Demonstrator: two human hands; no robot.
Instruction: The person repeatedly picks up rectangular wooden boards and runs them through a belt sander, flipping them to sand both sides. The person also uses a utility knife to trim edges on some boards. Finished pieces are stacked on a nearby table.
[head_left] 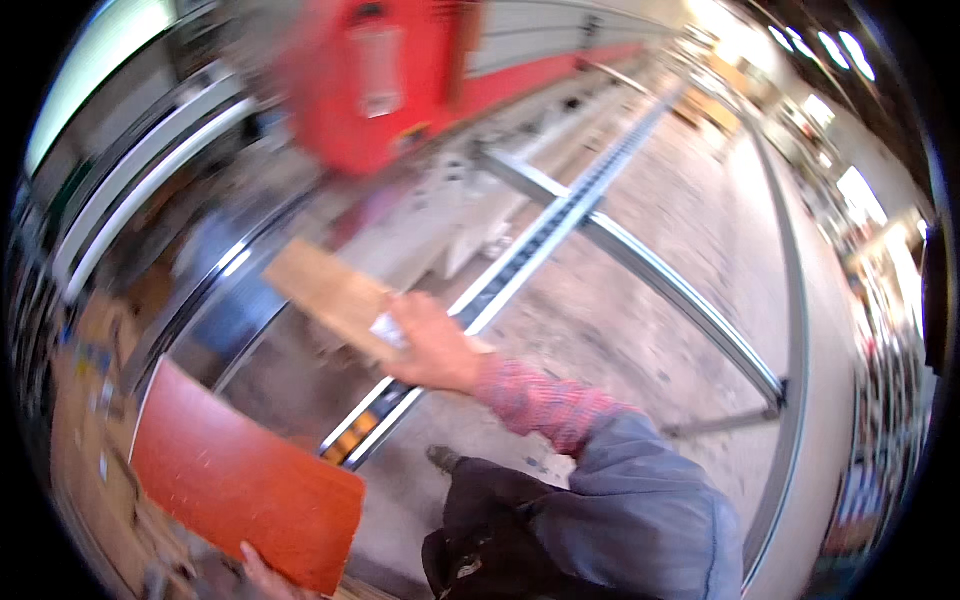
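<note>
And here's the right hand [435, 345], clamped over one end of a wooden board [320, 290], the plank running out to the hand's left and slightly away, a pale patch [388, 330] showing right by the fingertips! Below that hand, the roller track [545, 240] slants past, stretching off beyond it to the right, with yellow-orange rollers [352, 438] nearer the body. Down and to the left now, the left hand [265, 575], partly cut off by the lower edge, has its grip on the near edge of an orange panel [235, 470], which spreads out ahead of it. Well beyond the right hand, a red housing [340, 100], badly blurred; off to its right, a metal crossbeam [680, 295].
</note>
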